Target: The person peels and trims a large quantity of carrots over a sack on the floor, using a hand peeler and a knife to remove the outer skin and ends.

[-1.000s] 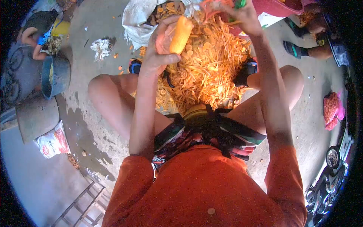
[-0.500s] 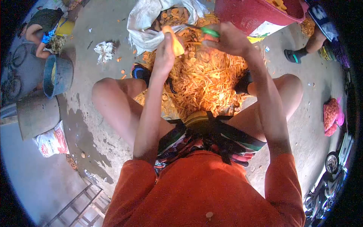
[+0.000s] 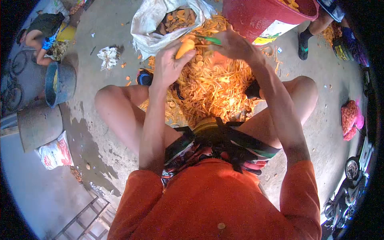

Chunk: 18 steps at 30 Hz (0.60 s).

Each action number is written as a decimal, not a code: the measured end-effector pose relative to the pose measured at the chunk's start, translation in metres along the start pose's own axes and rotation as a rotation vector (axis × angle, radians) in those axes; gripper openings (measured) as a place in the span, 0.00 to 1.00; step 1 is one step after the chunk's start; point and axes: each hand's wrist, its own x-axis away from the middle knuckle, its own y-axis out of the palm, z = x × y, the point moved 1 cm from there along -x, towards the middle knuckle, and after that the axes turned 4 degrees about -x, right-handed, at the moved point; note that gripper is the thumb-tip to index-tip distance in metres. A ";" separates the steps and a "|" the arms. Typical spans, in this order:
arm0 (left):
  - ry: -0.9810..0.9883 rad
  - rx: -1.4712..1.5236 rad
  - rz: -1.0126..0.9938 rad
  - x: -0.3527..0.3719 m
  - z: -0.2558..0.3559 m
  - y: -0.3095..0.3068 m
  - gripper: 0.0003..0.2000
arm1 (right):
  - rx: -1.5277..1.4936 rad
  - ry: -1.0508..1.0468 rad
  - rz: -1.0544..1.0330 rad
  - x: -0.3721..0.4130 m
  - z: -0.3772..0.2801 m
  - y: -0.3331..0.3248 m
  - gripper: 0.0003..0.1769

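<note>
- noted at upper centre, above the lap: carrot (image 3: 186, 48), tilted with its free end up and to the right, clear of the ground.
- gripped by the left hand (image 3: 168, 66) — fingers curled shut round its lower end, thumb laid across the front.
- met at its upper end by a green-handled peeler (image 3: 211, 40), pinched in the closed right hand (image 3: 234, 46); blade contact too small to confirm.
- judged light, stiff and not fragile; probably damp and slippery wherever bare of skin, so best taken round one end with a full wrap, leaving the rest of its length exposed.
- found directly beneath: pile of orange peelings (image 3: 212, 90) between the knees, spread over the concrete floor (image 3: 100, 132).
- just beyond the carrot: open white sack (image 3: 150, 24) holding carrot pieces; beside it a red tub (image 3: 260, 18), near the right hand.
- well apart on the left: grey bucket (image 3: 60, 82), printed bag (image 3: 56, 150), another person (image 3: 42, 30) crouched at the far edge.
- on the right: someone else's sandalled foot (image 3: 303, 48) and a pink net bag (image 3: 351, 118) of carrots.
- nearest crowding — tub wall and sack mouth, both close behind the hands.
</note>
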 end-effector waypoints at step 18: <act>-0.102 -0.035 0.007 0.003 0.016 -0.003 0.17 | -0.042 0.433 -0.263 0.012 0.010 -0.003 0.23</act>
